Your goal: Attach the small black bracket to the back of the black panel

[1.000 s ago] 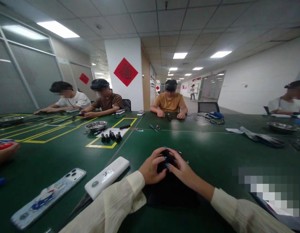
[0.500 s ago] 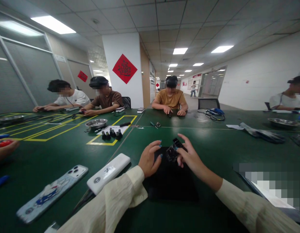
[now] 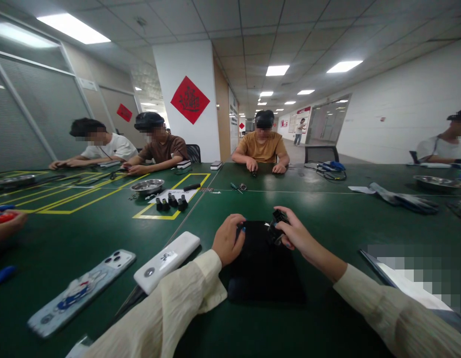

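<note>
My right hand (image 3: 298, 232) has its fingers and thumb closed around a small black blocky part (image 3: 278, 221), held over the upper right of a flat black slab (image 3: 266, 278). Its exact kind does not show. At the slab's upper left edge is my left hand (image 3: 227, 241), fingers curved and thumb apart from them, with nothing seen between. Whether its fingertips touch the slab is unclear. The slab lies flat on the green table in front of me.
Left of my arm lie a white power bank (image 3: 167, 261) and a phone in a patterned case (image 3: 83, 293). Several black cylindrical parts (image 3: 172, 202) stand near a metal bowl (image 3: 147, 186). A grey glove (image 3: 404, 199) lies right. Across sits a person in a tan shirt (image 3: 261, 148).
The black part in my right hand has turned and moved slightly right, away from my left hand. My left hand's fingers have curled in a little. The view has tilted slightly.
</note>
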Available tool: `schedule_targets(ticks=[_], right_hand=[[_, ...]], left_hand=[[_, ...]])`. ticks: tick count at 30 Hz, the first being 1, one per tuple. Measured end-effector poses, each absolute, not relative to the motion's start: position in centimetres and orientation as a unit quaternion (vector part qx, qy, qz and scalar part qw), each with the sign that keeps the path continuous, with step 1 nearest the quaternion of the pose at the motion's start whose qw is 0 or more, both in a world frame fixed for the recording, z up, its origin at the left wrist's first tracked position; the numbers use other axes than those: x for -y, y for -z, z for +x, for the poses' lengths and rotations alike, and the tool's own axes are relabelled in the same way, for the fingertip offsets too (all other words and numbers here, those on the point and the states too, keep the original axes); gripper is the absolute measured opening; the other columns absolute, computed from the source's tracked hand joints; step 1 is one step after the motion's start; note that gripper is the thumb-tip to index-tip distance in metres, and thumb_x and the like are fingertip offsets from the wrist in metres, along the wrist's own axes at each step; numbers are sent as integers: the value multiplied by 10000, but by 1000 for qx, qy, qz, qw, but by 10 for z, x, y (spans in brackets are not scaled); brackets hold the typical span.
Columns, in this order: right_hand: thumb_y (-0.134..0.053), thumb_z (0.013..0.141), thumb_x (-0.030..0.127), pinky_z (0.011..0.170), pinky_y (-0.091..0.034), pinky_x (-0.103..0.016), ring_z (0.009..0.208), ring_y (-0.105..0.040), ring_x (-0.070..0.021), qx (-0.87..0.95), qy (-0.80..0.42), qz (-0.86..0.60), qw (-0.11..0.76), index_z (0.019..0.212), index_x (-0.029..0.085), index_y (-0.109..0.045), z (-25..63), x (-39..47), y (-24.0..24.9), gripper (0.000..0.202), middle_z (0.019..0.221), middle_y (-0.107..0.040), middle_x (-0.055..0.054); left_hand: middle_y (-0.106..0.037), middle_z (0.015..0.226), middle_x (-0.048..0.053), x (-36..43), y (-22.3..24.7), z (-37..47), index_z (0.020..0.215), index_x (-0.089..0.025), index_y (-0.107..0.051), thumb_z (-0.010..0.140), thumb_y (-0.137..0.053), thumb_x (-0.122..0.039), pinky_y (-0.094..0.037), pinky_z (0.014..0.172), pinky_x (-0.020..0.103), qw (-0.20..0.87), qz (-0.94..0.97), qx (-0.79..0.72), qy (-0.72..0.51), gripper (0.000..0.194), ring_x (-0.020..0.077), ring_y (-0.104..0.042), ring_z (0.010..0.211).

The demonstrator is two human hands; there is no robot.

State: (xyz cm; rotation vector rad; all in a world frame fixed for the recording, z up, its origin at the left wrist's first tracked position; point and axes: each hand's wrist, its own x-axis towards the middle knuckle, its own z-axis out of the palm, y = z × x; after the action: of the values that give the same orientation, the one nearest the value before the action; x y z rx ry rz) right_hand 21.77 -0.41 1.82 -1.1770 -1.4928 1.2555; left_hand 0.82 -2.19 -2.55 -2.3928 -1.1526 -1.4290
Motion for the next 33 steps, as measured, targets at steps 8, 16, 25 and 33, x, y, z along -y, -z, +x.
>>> schedule_targets(ticks=[8, 16, 25, 33], right_hand=[[-490, 755, 462, 312, -354, -174, 328, -458, -109, 650, -506, -432, 367, 1322, 242, -280, 219, 4, -12, 643, 470, -473, 89], [-518, 791, 329, 362, -369, -185, 364, -459, -92, 716, -390, -469, 341, 1314, 239, -337, 217, 19, -17, 561, 532, -502, 64], [-608, 756, 331, 484, -445, -235, 559, -540, -111, 741, -382, -398, 384, 1313, 248, -403, 218, 23, -13, 599, 941, -596, -68], [-651, 731, 381, 441, -430, -210, 513, -525, -89, 749, -420, -384, 340, 1350, 244, -376, 215, 21, -6, 691, 925, -605, -71]], left_hand=[[-511, 965, 63, 25, 22, 9, 1048, -185, -405, 814, -404, -110, -455, 774, 306, 73, -799, 404, 440, 246, 154, -513, 863], [-502, 873, 25, 26, 21, 8, 998, -190, -419, 803, -404, -110, -450, 700, 274, 92, -755, 448, 470, 212, 132, -519, 753], [-529, 887, 26, 28, 22, 9, 983, -194, -438, 798, -407, -110, -457, 667, 263, 81, -764, 456, 450, 206, 119, -541, 709], [-533, 862, 17, 29, 20, 10, 992, -195, -441, 791, -406, -105, -460, 651, 256, 89, -757, 467, 449, 223, 117, -547, 696]])
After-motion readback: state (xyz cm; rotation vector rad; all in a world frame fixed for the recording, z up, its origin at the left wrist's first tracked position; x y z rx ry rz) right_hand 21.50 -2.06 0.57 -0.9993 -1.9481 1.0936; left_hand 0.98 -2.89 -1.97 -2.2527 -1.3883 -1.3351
